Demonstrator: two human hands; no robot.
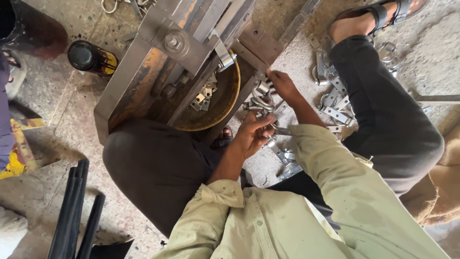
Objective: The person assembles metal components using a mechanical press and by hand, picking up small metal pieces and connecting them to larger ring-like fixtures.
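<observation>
**Hands at the press edge, metal clasps close in**

Left hand (251, 134): grip clenched around a small cluster of bright metal clasps (261, 103), fingers curled so the pieces stay bunched and raised off the floor. Right hand (282, 84): fingertips pinched on one clasp piece (262, 88) right at the lower edge of the press frame (163, 62); whether it is fully gripped or only steadied I cannot tell. Both hands meet over the same cluster, touching it from either side, which keeps the work within short reach of the machine.

Under the frame sits a round rusty pan (225, 103) holding a few small bent plates (203, 98), set there seemingly to catch pieces dropping from the tool above.

More clasps lie loose on the concrete floor (431, 57) beside the person's dark trouser leg (383, 110), near the sandalled foot (369, 19). A dark can (88, 57) stands on the floor by the frame's far left corner, well apart; black tubes (72, 211) lie at the lower left.
</observation>
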